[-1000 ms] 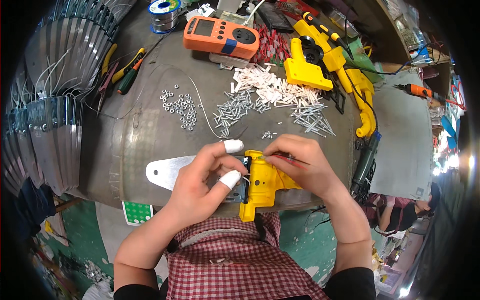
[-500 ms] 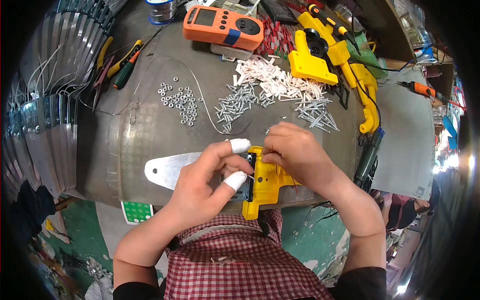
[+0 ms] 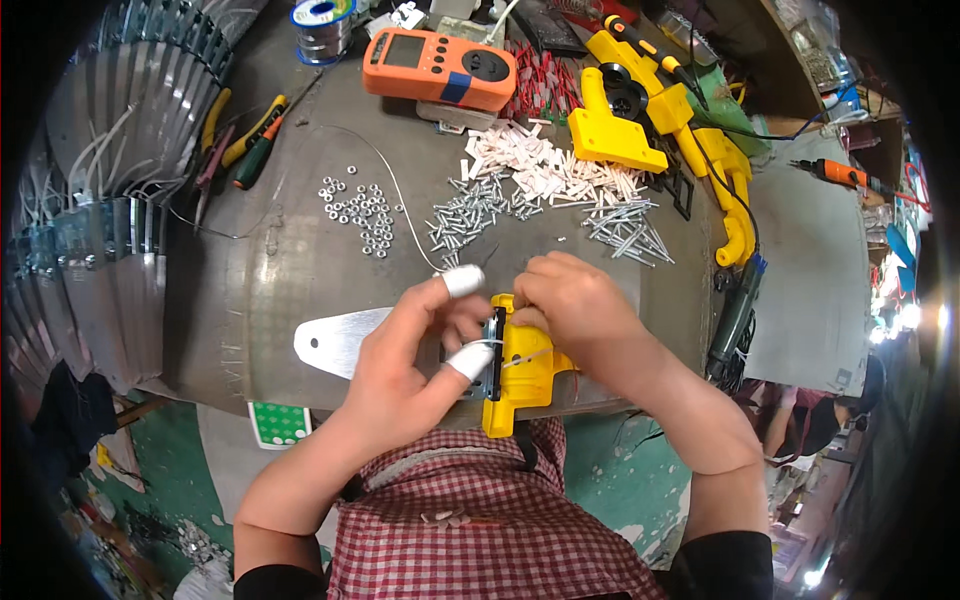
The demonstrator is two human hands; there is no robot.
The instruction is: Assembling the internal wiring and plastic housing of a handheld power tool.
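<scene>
A yellow plastic handle shell [image 3: 522, 383] lies at the table's near edge, against the black-edged end of a silver metal plate [image 3: 340, 338]. My left hand [image 3: 405, 350], white covers on its thumb and index finger, is over the plate with those two fingers apart. Its other fingers are curled and blurred. A thin pale wire [image 3: 527, 358] crosses the shell near the left thumb. My right hand [image 3: 575, 305] is closed at the shell's far end, fingertips pressed together. Whatever it pinches is hidden.
Beyond my hands lie piles of nuts [image 3: 365, 215], screws [image 3: 475, 210], long screws [image 3: 630, 232] and white pieces [image 3: 540, 160]. An orange multimeter [image 3: 440, 68] stands behind. More yellow shells [image 3: 618, 140] are at right, stacked metal plates [image 3: 95, 290] at left, pliers [image 3: 255, 130] nearby.
My right hand has moved slightly left over the shell's far end. The left fingers have shifted a little, and the pale wire now shows across the shell. The whole view has moved slightly.
</scene>
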